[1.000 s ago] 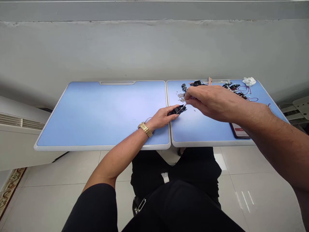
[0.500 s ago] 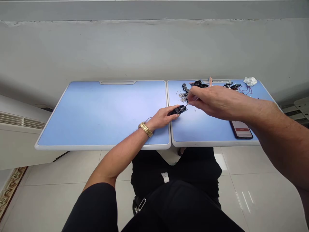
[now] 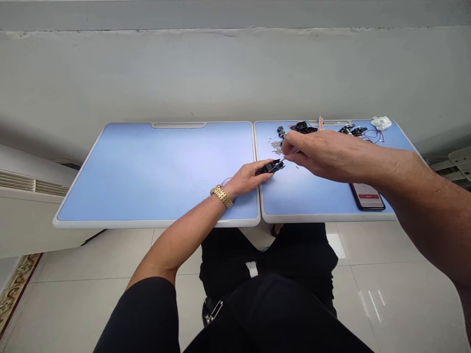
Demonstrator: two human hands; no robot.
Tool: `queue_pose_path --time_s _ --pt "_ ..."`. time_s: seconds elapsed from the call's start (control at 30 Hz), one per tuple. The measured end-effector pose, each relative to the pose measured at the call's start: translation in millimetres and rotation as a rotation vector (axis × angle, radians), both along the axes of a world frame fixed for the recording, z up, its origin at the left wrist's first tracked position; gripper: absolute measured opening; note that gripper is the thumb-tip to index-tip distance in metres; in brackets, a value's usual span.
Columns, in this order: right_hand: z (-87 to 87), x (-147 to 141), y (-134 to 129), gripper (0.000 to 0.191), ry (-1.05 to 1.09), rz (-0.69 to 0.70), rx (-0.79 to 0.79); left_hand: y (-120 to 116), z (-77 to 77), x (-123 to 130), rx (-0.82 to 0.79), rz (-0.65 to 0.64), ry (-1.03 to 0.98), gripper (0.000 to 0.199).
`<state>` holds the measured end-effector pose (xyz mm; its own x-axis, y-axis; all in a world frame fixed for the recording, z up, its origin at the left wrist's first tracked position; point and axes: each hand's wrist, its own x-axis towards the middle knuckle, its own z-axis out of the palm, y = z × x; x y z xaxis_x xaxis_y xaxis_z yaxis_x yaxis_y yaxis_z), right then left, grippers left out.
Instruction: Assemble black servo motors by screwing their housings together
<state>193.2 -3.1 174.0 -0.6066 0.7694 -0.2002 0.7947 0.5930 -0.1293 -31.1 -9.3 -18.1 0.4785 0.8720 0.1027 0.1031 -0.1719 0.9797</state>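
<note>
Black housing (image 3: pixel 271 167), long axis crosswise toward right hand's (image 3: pixel 324 156) thin tool (image 3: pixel 282 159); left grip (image 3: pixel 246 179) apparently closed on it

only feed I've got is the head-worn cam, looking forward and down from above the person's lap (image 3: pixel 268 260), pretty close over the left hand (image 3: pixel 246 179) and right hand (image 3: pixel 324 157), two-panel blue table (image 3: pixel 154 171) mid-frame, gray wall (image 3: pixel 235 73) up top, tile floor (image 3: pixel 405 304) below

Bright, even light, with a pale sheen on the bench (image 3: pixel 154 171) left of the hands (image 3: pixel 331 157); soft shadow just beneath them; streaks of glare on the floor tiles (image 3: pixel 373 304) below and right; wide-angle bowing toward the frame edges; little blur.
</note>
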Motion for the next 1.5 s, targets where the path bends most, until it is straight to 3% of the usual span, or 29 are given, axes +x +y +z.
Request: queue_pose_path --time_s 0.17,0.4,0.67,0.9,1.13,1.4,1.5 --pt "0.8 -9 1 0.032 -0.051 0.040 0.071 0 2.3 0 0.031 -0.001 0.024 0.056" --pt "1.9 -9 0 0.050 -0.140 -0.059 0.145 -1 4.5 0 0.025 0.000 0.016 0.054" --pt "0.3 -6 2 0.027 0.017 -0.009 0.042 1 -1.9 1 -0.008 0.002 -0.018 0.060" --pt "-2.2 -10 2 0.047 -0.051 -0.093 0.157 0 -0.9 0 0.004 0.002 0.004 0.056" --pt "1.9 -5 1 0.027 0.034 -0.042 0.022 1 -4.6 1 -0.033 -0.009 -0.041 0.058" --pt "-2.7 -9 0 0.045 -0.093 -0.079 0.182 1 -3.0 1 -0.026 -0.001 -0.016 0.058" --pt "-2.5 -6 -1 0.041 -0.042 -0.080 0.147 1 -3.2 1 -0.031 -0.011 -0.026 0.059"
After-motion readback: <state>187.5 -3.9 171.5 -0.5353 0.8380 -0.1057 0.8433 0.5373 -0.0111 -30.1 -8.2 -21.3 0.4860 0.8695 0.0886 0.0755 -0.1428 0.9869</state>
